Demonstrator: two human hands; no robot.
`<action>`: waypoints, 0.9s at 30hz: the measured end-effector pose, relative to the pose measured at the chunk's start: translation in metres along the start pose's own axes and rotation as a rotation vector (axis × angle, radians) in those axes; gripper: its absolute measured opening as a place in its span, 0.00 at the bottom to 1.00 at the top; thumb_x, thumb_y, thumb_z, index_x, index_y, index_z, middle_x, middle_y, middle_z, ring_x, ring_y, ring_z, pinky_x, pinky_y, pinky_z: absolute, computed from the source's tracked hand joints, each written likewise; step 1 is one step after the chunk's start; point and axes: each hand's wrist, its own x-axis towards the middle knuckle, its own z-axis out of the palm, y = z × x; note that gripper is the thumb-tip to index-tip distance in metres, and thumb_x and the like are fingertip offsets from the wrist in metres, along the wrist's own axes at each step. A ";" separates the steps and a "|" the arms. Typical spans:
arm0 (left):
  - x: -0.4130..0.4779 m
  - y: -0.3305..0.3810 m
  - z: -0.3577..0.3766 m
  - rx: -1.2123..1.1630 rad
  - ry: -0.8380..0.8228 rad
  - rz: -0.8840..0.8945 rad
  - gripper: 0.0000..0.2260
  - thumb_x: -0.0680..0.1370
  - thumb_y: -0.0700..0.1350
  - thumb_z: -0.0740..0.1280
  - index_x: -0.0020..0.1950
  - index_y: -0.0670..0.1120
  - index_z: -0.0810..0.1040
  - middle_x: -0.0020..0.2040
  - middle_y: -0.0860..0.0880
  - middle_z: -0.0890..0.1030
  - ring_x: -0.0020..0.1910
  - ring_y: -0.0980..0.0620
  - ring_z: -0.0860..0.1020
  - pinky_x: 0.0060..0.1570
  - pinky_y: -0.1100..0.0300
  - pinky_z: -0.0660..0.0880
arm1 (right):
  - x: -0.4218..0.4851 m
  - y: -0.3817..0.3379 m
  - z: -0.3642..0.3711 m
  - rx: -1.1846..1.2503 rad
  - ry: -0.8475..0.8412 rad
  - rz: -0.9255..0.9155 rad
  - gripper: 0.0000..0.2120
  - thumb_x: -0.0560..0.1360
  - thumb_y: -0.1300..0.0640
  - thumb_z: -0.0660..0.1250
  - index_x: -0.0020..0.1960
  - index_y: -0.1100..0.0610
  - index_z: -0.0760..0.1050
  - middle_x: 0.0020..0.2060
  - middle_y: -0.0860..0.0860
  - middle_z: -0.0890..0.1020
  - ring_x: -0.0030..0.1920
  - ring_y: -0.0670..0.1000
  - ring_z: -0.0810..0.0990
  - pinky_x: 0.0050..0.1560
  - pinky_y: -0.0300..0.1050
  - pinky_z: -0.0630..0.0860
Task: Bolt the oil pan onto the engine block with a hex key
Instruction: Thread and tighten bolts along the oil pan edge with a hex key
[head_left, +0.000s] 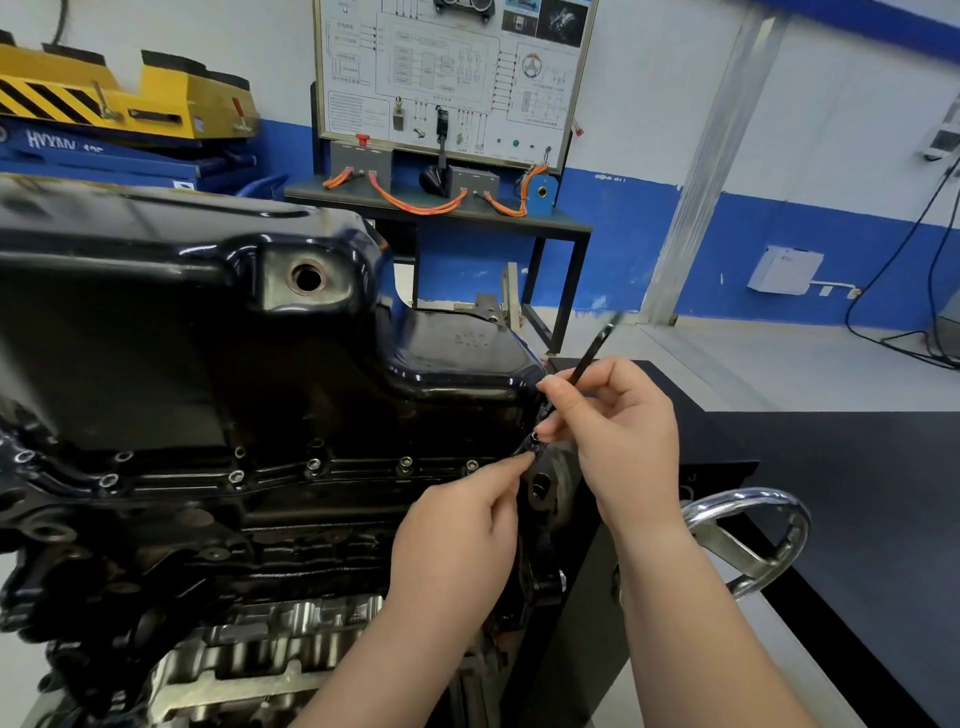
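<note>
Hex key (592, 353) in right fingers' (563, 400) pinch, oil pan (208, 338) edge bolt (535, 447) in left fingers' (498, 470)

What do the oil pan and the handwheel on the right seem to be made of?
Oil pan: likely stamped metal with glossy black paint; sharp reflections on rounded edges. Handwheel: probably chromed or polished steel; bright mirror-like shine.

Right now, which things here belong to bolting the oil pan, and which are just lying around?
Job: oil pan, engine block, flange bolts, hex key in right hand, left hand at its tip.
Lying about: wiring trainer board, yellow lift, chrome handwheel.
</note>
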 end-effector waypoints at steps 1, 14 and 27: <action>0.001 0.001 -0.002 -0.043 0.019 -0.002 0.13 0.79 0.49 0.61 0.61 0.64 0.75 0.33 0.59 0.80 0.31 0.60 0.76 0.31 0.63 0.75 | 0.001 0.000 0.000 0.014 0.003 0.011 0.10 0.72 0.60 0.71 0.36 0.53 0.73 0.32 0.52 0.83 0.28 0.49 0.81 0.33 0.43 0.79; 0.064 0.078 -0.074 -0.124 0.044 0.293 0.06 0.76 0.52 0.65 0.50 0.55 0.80 0.22 0.62 0.71 0.25 0.64 0.69 0.28 0.72 0.64 | 0.002 -0.006 -0.005 -0.100 -0.112 0.001 0.09 0.77 0.63 0.65 0.50 0.52 0.81 0.35 0.51 0.83 0.35 0.49 0.84 0.40 0.45 0.82; 0.119 0.110 -0.081 0.273 -0.314 0.389 0.08 0.73 0.55 0.70 0.40 0.51 0.81 0.25 0.57 0.72 0.25 0.75 0.68 0.28 0.79 0.64 | 0.013 -0.013 -0.012 -0.195 -0.153 0.052 0.17 0.68 0.56 0.75 0.29 0.43 0.70 0.28 0.51 0.78 0.28 0.47 0.80 0.32 0.40 0.78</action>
